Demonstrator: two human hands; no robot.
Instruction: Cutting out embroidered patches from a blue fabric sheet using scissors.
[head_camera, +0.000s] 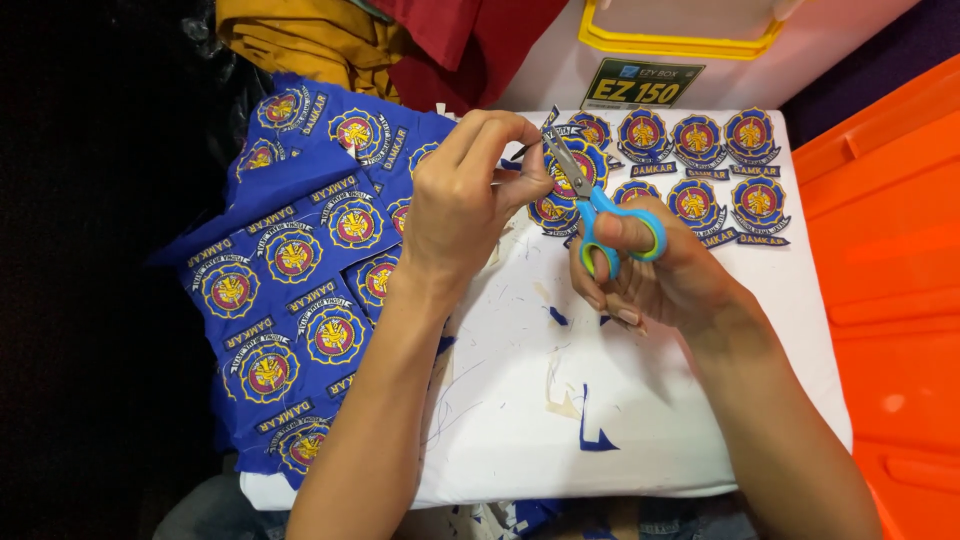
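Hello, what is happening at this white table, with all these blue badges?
A person is cutting embroidered round badges out of blue cloth. The right hand holds small scissors with blue and green handles, blades pointing at one blue and yellow badge pinched in the left hand. Uncut blue cloth printed with badges lies on the left. Finished cut-out badges sit in rows at the far edge of the white table, where blue scraps lie.

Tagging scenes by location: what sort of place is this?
Probably a small sewing or badge-making workspace. Blue cloth carries uncut embroidered badges, cut-out badges lie in rows on a white board, and the right hand holds blue scissors.
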